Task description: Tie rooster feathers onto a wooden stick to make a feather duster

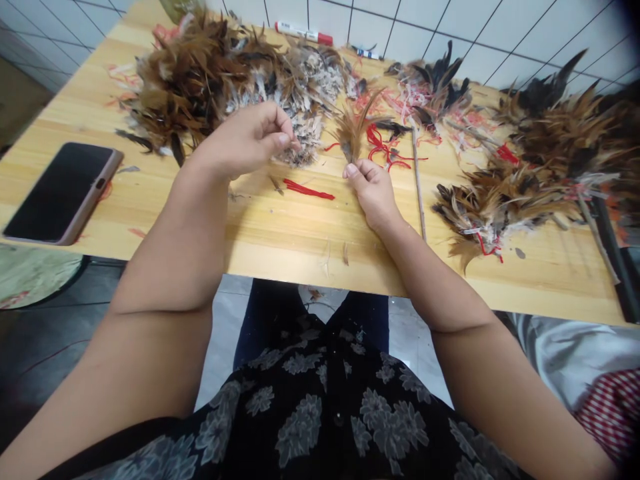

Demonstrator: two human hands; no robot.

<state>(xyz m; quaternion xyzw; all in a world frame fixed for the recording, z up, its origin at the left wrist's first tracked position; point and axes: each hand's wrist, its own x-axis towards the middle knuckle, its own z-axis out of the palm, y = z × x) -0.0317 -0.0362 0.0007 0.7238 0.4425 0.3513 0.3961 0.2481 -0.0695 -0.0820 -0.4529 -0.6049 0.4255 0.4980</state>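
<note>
My right hand [374, 191] pinches a small bunch of brown feathers [353, 133] by its base, with the tips fanning up and away from me. My left hand [257, 137] hovers at the near edge of a large pile of brown and grey feathers [190, 80]. Its thumb and fingers are pressed together; whatever may be between them is too small to make out. Below and between the hands lies a short bundle of red string [309, 189]. More tangled red string [385, 147] rests just beyond my right hand, beside a thin stick [418, 180].
A phone [60, 190] lies at the left of the wooden table [280, 247]. Two markers, one red [303, 33] and one blue [367, 53], lie along the tiled wall. Feather bundles [493, 200] and a dark feather heap [560, 120] occupy the right side.
</note>
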